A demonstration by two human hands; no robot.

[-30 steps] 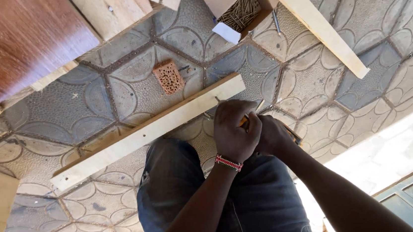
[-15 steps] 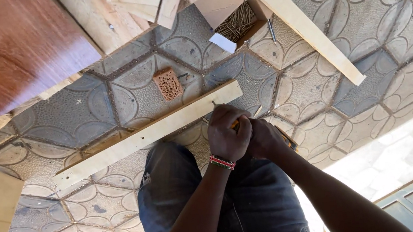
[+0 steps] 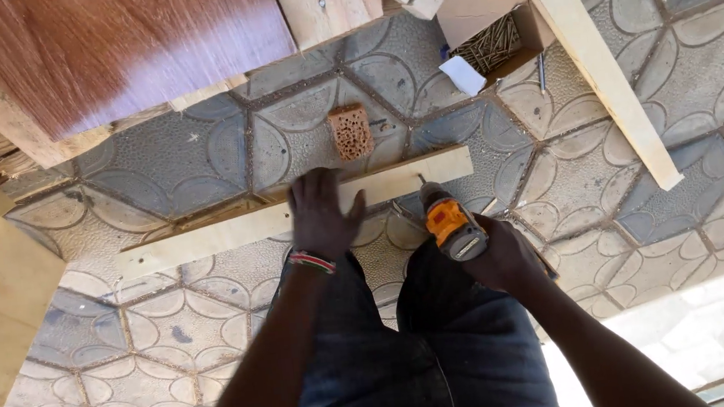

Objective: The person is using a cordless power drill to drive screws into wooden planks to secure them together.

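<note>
On the patterned paved floor, wooden slat (image 3: 233, 229) lies flat; left hand (image 3: 321, 216) spread wide, pressing on it. Right hand (image 3: 498, 257) grips orange drill (image 3: 451, 226), bit at slat's edge. Best: pin slat firmly, keep drill square.

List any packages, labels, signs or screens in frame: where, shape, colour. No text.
Cardboard box: top centre-right on the tiled floor, open, tan, full of dark screws.
White paper slip: beside the box's lower left corner, small, roughly rectangular; whether it is a label cannot be told.
No signs or screens in view.
</note>
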